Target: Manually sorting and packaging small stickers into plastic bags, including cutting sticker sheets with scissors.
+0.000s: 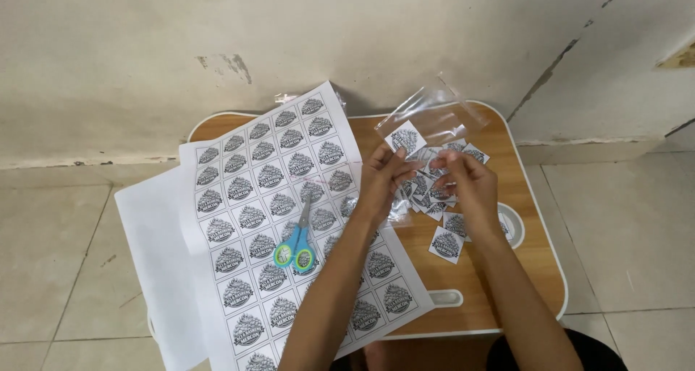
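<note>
Your hands are hiding part of the pile of cut squares (434, 197). The printed sheet (289, 219) is running off the near edge, its designs too small to read.

The small table (536, 270) has a smooth wood-grain top with a slight sheen and a glossy white plastic rim, and the printed sheet (289, 219) on it is matt white paper, like the loose cut squares (447, 242) and the 1 square (405, 137) pinched by the left hand (381, 179). The bag (434, 117) is thin clear plastic, glossy and crinkled. The scissors (297, 246) have dull metal blades and smooth blue-and-green plastic handles; the wall (217, 52) is rough, stained plaster and the floor (43, 255) is smooth pale tile.
</note>
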